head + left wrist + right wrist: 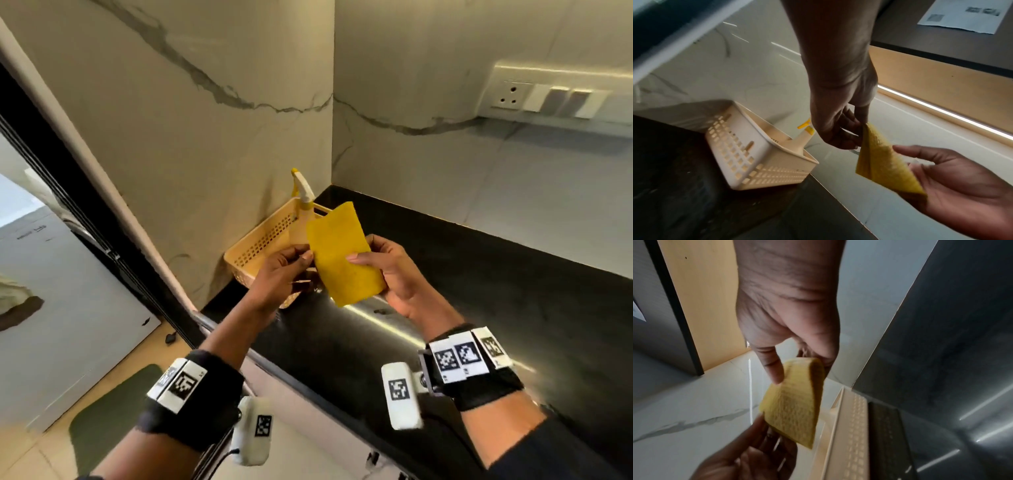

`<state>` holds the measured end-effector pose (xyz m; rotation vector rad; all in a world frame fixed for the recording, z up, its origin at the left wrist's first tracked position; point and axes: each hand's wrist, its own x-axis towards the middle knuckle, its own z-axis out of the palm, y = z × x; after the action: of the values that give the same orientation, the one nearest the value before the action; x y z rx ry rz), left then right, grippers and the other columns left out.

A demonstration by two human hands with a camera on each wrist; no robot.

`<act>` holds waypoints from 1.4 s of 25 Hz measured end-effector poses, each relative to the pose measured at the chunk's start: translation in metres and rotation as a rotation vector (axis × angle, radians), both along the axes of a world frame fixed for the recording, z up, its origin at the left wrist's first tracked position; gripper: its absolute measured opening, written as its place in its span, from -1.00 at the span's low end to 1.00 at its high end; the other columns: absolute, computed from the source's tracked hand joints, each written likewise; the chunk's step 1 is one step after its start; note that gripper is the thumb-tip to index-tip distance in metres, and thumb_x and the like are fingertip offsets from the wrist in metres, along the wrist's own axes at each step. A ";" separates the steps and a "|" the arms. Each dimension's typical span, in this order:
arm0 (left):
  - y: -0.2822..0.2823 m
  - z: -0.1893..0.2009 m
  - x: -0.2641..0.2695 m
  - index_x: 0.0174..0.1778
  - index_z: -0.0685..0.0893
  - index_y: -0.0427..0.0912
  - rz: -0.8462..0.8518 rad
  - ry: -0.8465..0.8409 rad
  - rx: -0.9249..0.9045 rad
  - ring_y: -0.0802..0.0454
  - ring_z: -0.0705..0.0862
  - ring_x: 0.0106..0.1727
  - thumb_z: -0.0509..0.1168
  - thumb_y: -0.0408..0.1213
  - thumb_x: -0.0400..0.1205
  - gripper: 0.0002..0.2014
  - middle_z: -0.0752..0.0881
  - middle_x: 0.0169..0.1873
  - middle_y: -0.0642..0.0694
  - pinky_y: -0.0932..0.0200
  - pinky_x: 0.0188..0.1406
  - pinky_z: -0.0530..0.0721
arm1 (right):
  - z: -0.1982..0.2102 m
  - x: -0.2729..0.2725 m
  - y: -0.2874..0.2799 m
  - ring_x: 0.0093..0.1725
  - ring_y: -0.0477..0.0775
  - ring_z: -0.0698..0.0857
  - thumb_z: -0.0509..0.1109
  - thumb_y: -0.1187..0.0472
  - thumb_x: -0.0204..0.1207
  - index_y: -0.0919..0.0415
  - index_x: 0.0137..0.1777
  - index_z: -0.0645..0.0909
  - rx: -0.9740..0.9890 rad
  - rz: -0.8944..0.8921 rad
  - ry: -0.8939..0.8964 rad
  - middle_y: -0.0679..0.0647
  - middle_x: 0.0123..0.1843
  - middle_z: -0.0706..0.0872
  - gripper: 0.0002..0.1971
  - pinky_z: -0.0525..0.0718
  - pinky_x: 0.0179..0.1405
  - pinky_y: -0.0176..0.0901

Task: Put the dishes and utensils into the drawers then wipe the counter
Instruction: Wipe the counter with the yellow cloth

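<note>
We hold the yellow cloth [344, 253] above the black counter [479, 294], just in front of the basket [253, 246], left hand [284, 274] pinching one edge, right hand [394, 270] gripping the other. To wipe well, we should probably fold it flat into one palm and press evenly from the corner outward.

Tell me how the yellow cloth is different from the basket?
The yellow cloth is soft and folded; the basket is stiff plastic full of little holes. The cloth is up in the air, pinched by the left hand and right hand; the basket sits on the black counter in the corner. Both are yellowish.
</note>
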<state>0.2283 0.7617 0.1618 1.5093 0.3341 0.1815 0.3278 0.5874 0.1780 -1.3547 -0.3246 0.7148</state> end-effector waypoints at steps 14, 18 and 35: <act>-0.040 -0.005 0.048 -0.09 0.68 -0.08 -0.022 0.062 0.215 0.06 0.62 -0.09 0.30 -0.24 0.70 -0.91 0.68 -0.17 -0.03 0.23 -0.14 0.57 | -0.056 -0.002 -0.058 0.27 0.41 0.67 0.40 0.00 0.56 0.15 0.43 0.57 0.066 -0.276 0.482 0.28 0.30 0.71 -0.53 0.59 0.26 0.41; -0.013 -0.033 0.059 0.39 0.51 -0.09 0.107 0.307 0.799 -0.11 0.56 0.30 0.39 -0.08 0.62 -0.56 0.58 0.29 -0.11 0.03 0.21 0.59 | -0.064 0.007 -0.073 0.29 0.40 0.66 0.34 0.05 0.62 0.18 0.45 0.54 0.085 -0.403 0.498 0.29 0.32 0.69 -0.57 0.61 0.19 0.40; -0.194 -0.073 0.140 0.55 0.36 0.03 -0.356 0.254 1.146 -0.28 0.66 0.19 0.24 -0.30 0.65 -0.48 0.67 0.25 -0.24 -0.16 0.10 0.66 | -0.099 0.039 -0.243 0.12 0.28 0.71 0.25 0.04 0.69 0.22 0.46 0.53 0.320 -0.919 0.582 0.30 0.30 0.69 -0.58 0.62 0.04 0.26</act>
<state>0.3686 0.5673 0.0887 2.7069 0.1399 -0.1441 0.3671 0.3448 0.0795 -0.7993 0.6041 0.2276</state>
